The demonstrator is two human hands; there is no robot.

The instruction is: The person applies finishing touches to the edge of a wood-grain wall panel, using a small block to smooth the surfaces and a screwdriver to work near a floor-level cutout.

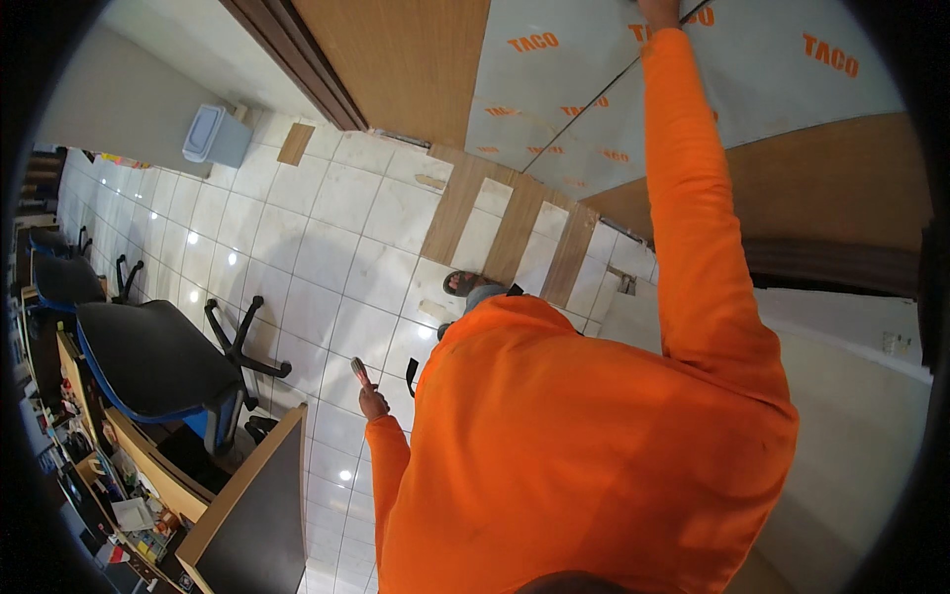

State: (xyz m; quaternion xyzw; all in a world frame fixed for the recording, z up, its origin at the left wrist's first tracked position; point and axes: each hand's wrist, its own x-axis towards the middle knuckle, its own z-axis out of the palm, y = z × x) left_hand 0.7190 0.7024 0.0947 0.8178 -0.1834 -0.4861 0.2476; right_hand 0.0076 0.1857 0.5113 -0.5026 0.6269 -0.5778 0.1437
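Closest to me is my own orange shirt (584, 426), then my L hand (374, 401), out low over the floor w/ fingers wrapped round a small reddish-handled tool (359, 368), prob a brush but too small to be sure. Just past my sandal (463, 283) there are wood-look strips (447, 208) running across the white tiles (297, 238), w/ bare tile between them; can't tell if they're loose or fixed. Beyond those are the big pale printed sheets (584, 84), standing between two brown panels (396, 59). My R hand (659, 12) is way up there at the top edge, well apart from the L; it's cut off, so idk if it's gripping or just pressing. Progress-wise, imo the sheets are up and cover most of that middle bit, so that part looks mostly done. Not done afaict: the print's all showing, so if it's peel-off film it's on there yet, and a dark line runs between the sheets. Off to the far L, a desk divider (252, 505), office chairs (153, 342) and a lidded plastic bin (218, 136).
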